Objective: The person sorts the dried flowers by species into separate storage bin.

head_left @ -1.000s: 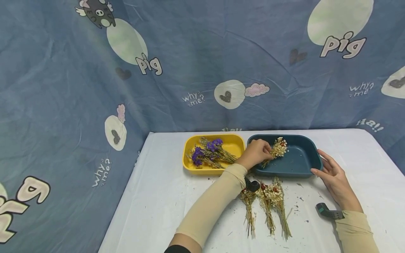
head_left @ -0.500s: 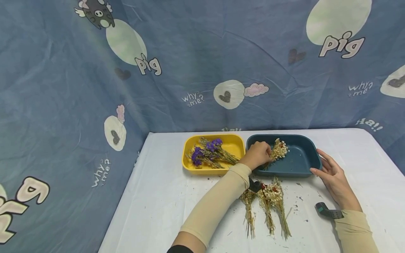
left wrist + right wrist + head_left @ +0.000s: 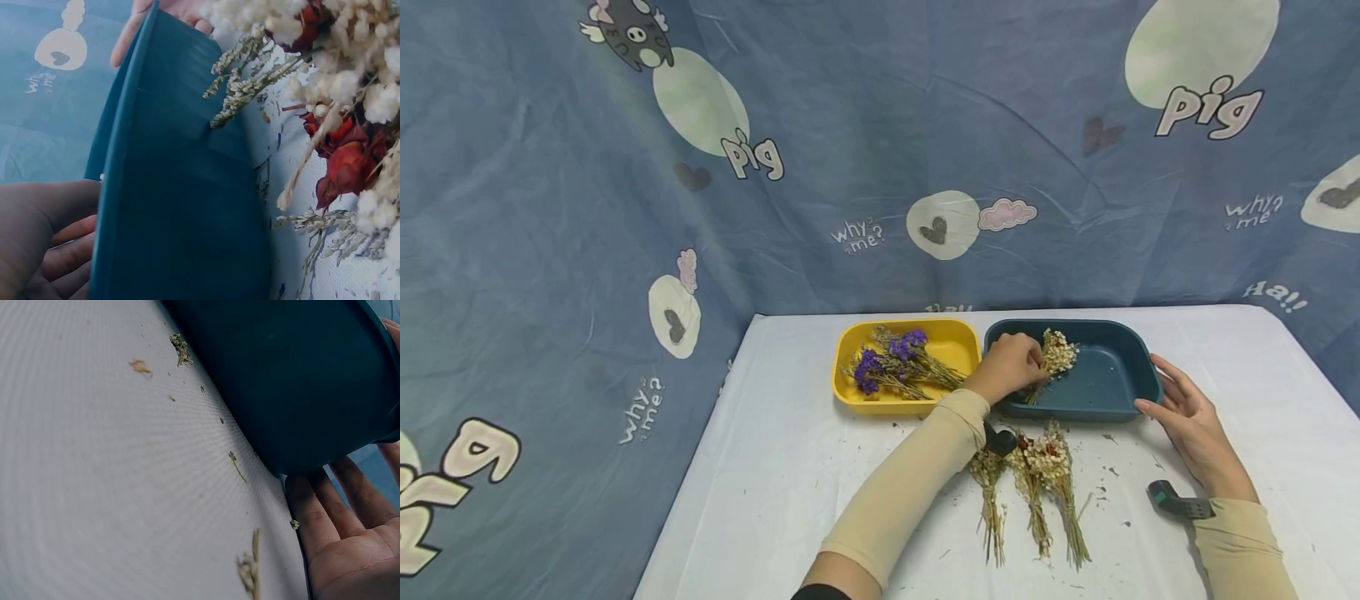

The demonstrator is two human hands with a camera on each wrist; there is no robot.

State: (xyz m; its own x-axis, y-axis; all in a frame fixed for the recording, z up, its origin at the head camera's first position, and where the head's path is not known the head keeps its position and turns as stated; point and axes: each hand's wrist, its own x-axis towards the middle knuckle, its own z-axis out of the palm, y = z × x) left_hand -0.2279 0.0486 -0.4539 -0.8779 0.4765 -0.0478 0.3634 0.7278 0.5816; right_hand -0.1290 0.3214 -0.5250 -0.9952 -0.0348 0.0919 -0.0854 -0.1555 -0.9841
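A dark blue tray point(image 3: 1108, 375) stands at the back of the white table. My left hand point(image 3: 1011, 364) reaches over its left front rim and pinches a bunch of cream dried flowers point(image 3: 1058, 354) low inside it. In the left wrist view the tray wall hides the fingertips and that bunch. My right hand point(image 3: 1191, 425) touches the tray's right end with thumb and fingers spread; in the right wrist view the fingers point(image 3: 353, 506) lie fairly straight against the tray. Several cream and red dried flower bunches point(image 3: 1051, 458) lie in front, partly under the left wrist.
A yellow tray point(image 3: 842, 362) with purple dried flowers point(image 3: 910, 342) stands directly left of the dark blue tray. Small plant crumbs are scattered over the white tablecloth point(image 3: 775, 467). A patterned blue curtain point(image 3: 820, 150) hangs behind the table.
My left hand first moves slightly right, then slightly back left, and the flower head in the dark blue tray shifts with it. The right hand stays at the tray's end.
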